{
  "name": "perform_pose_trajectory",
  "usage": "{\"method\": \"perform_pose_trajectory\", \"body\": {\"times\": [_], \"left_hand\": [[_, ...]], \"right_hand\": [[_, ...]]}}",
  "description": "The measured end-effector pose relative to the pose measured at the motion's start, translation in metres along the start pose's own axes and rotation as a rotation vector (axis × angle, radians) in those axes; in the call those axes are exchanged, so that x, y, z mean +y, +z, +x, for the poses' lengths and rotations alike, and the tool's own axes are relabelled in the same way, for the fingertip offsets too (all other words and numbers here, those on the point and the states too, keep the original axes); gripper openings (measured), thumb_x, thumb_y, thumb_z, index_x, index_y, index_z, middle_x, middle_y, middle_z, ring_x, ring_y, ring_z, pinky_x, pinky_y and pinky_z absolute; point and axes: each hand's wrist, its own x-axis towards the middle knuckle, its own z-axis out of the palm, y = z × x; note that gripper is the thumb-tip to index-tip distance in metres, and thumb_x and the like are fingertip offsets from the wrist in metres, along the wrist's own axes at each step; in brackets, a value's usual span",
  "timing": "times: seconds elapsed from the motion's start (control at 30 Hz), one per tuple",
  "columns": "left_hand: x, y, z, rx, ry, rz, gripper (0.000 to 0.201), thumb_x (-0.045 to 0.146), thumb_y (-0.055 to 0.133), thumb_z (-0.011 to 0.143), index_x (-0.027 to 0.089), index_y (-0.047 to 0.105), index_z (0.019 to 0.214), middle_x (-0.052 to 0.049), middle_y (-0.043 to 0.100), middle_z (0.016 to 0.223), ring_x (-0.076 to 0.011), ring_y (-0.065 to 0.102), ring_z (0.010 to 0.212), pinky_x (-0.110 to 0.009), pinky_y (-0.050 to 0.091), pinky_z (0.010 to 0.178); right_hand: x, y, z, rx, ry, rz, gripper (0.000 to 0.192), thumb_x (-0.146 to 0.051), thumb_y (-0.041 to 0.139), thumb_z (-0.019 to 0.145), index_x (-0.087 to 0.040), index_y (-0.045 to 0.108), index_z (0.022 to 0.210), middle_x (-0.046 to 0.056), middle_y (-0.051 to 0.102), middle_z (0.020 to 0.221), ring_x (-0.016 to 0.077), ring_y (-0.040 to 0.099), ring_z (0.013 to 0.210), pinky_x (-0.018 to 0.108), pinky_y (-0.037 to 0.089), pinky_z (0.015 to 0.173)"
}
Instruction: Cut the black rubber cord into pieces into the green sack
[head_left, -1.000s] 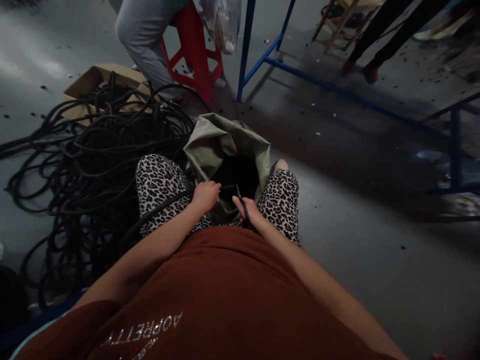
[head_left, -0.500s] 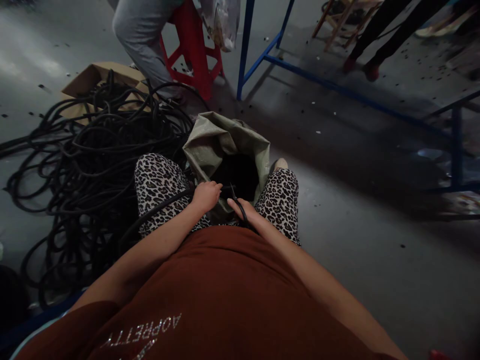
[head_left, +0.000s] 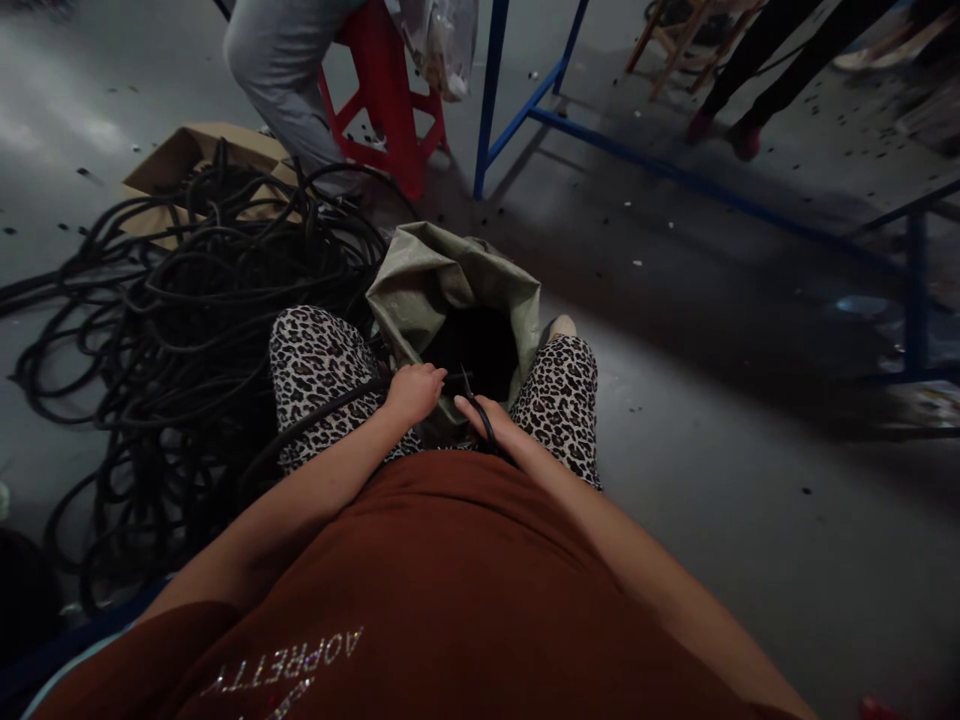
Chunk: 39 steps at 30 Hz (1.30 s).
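Left hand (head_left: 411, 392), centre of the frame: fingers curled closed around a thin black rubber cable (head_left: 315, 420) that runs in from the lower left across the leopard-print trouser leg (head_left: 315, 365).

Right hand (head_left: 491, 422), just beside it: closed on the dark handles of a pair of scissors (head_left: 475, 400), blades pointing up toward the sack mouth; whether the blades are parted cannot be told.

Grey-green woven plastic sack (head_left: 435, 280), above both hands: stands between the knees, mouth open, interior dark; its contents are not discernible.

Tangled heap of black cable (head_left: 172, 300), left half of the frame: large, loose, spread over the grey concrete floor (head_left: 712, 500) and partly over a flattened brown cardboard box (head_left: 187, 155).

Progress, as judged: the held length sits at the sack mouth beside the blades; the heap remains big, so most of the cable appears unprocessed.

Upper frame: red plastic stool (head_left: 390, 100) with another person's grey trouser leg (head_left: 277, 70); blue metal frame (head_left: 517, 110).
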Motion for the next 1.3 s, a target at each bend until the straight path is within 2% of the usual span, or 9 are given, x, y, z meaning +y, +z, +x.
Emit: {"method": "perform_pose_trajectory", "body": {"times": [0.23,0.5,0.57,0.77,1.0,1.3], "left_hand": [[0.001,-0.002,0.0,-0.025,0.012,0.005,0.031,0.026,0.043,0.086,0.019,0.063,0.108,-0.01,0.064,0.095,-0.0214,0.06,0.09,-0.034,0.041,0.079],[0.001,-0.003,0.0,-0.048,0.005,0.006,0.032,0.027,0.042,0.087,0.02,0.063,0.109,-0.009,0.065,0.095,-0.0213,0.06,0.09,-0.034,0.042,0.08],[0.001,-0.002,0.001,-0.061,0.02,-0.002,0.031,0.027,0.043,0.086,0.02,0.063,0.11,-0.009,0.065,0.096,-0.0209,0.06,0.09,-0.033,0.042,0.08],[0.0,-0.003,0.0,-0.07,0.037,0.003,0.031,0.028,0.043,0.087,0.02,0.062,0.111,-0.009,0.065,0.098,-0.0205,0.06,0.092,-0.032,0.041,0.081],[-0.002,-0.011,-0.006,-0.014,0.009,0.049,0.029,0.022,0.041,0.087,0.017,0.062,0.107,-0.012,0.063,0.094,-0.0243,0.058,0.093,-0.038,0.038,0.081],[-0.008,-0.009,-0.001,-0.035,-0.05,0.035,0.028,0.025,0.043,0.086,0.02,0.063,0.106,-0.011,0.063,0.095,-0.024,0.058,0.092,-0.036,0.039,0.079]], "right_hand": [[0.001,0.0,0.001,-0.002,-0.001,0.001,0.045,-0.054,0.048,0.09,-0.012,0.063,0.09,0.008,0.066,0.081,0.0179,0.062,0.075,0.024,0.045,0.069],[0.004,0.0,0.003,0.009,-0.001,-0.01,0.045,-0.054,0.047,0.09,-0.012,0.063,0.089,0.008,0.066,0.082,0.0174,0.062,0.074,0.022,0.045,0.064],[0.005,0.001,0.004,0.018,0.005,-0.019,0.046,-0.056,0.047,0.089,-0.012,0.062,0.085,0.008,0.066,0.079,0.0164,0.061,0.07,0.021,0.045,0.061],[0.006,0.001,0.002,-0.014,0.042,0.092,0.049,-0.061,0.043,0.088,-0.014,0.057,0.083,0.001,0.057,0.057,0.0122,0.053,0.04,0.021,0.041,0.041],[-0.002,-0.002,-0.001,0.041,0.089,0.061,0.046,-0.057,0.045,0.09,-0.014,0.056,0.077,0.0,0.054,0.052,0.0115,0.051,0.034,0.021,0.04,0.038],[0.004,-0.002,0.001,0.119,0.077,0.04,0.043,-0.056,0.051,0.087,-0.017,0.054,0.068,-0.002,0.048,0.045,0.0116,0.049,0.034,0.02,0.036,0.036]]}}
